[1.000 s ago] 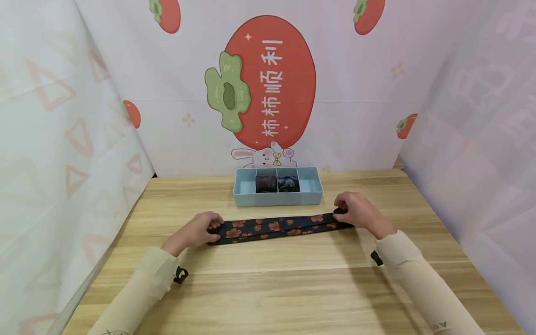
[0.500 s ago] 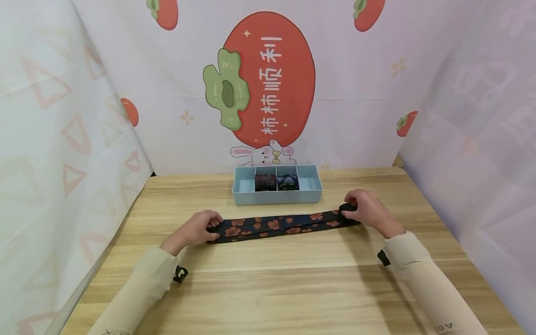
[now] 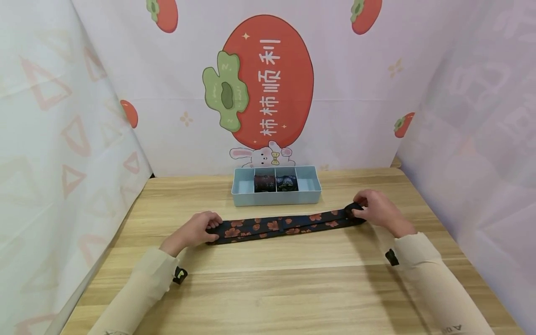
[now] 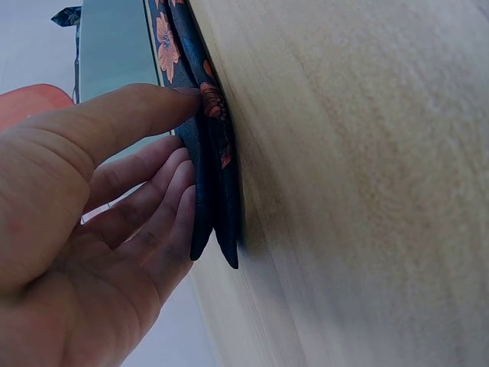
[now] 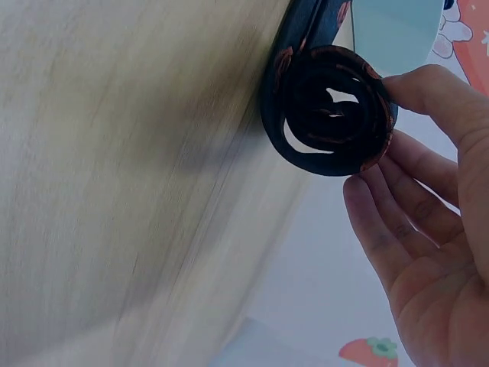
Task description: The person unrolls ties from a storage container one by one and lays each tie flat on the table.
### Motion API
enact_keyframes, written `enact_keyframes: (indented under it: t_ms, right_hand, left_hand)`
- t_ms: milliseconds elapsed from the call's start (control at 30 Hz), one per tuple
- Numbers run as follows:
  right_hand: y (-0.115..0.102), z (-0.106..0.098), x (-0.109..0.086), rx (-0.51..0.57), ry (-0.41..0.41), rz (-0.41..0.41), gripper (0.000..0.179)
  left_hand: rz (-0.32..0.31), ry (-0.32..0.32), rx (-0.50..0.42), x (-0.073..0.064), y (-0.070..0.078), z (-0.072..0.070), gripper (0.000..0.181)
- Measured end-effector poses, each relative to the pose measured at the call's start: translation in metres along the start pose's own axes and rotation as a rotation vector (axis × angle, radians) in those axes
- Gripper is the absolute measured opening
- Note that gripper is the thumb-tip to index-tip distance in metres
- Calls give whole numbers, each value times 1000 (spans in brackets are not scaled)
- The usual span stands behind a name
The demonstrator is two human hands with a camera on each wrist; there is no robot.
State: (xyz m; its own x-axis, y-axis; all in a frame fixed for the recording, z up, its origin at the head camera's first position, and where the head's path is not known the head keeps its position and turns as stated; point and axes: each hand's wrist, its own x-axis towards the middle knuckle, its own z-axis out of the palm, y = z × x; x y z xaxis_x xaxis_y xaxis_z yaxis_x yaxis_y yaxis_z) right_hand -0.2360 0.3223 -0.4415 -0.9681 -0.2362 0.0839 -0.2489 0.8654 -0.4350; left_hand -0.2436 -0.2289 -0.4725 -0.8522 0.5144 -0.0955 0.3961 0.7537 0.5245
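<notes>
A dark navy necktie (image 3: 274, 226) with orange flowers lies stretched from left to right across the wooden table, its far right part wound into a coil. My left hand (image 3: 197, 228) pinches the tie's left end; in the left wrist view the thumb lies on the folded fabric (image 4: 187, 84), with the fingers behind it. At the other end my right hand (image 3: 378, 211) grips the coil. The right wrist view shows this coil (image 5: 328, 163) on edge, loosely wound with gaps between its layers, thumb and fingers touching its outer side.
Behind the tie stands a light blue divided box (image 3: 276, 199). Its two middle compartments hold a dark reddish rolled tie (image 3: 264, 184) and a dark blue patterned rolled tie (image 3: 286, 183); the outer compartments show bare bottoms. A printed cloth (image 3: 356, 93) hangs behind the table (image 3: 268, 288).
My right hand has moved to the right with the coil, and the flat stretch of tie between my hands has grown longer. My left hand has stayed in place on the left end.
</notes>
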Motion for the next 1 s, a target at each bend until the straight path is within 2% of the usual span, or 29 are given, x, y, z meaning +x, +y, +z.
enact_keyframes:
  t_ms: [267,600,800,1000]
  right_hand:
    - [11,-9,-5,21,-2,22,22]
    - [29,-14,-10,34,-7,63,27]
    - [22,-19,-9,27,-1,52,31]
    - [6,-16,-6,-47,22,-6,28]
  left_hand:
    - [-18,-4,-23,0,0,2,35]
    - [-18,-2,-17,0,0,3,35]
    - [-25,-5,-23,-1,0,2,35]
    - [-33,-9,-32,-2,2,1,35]
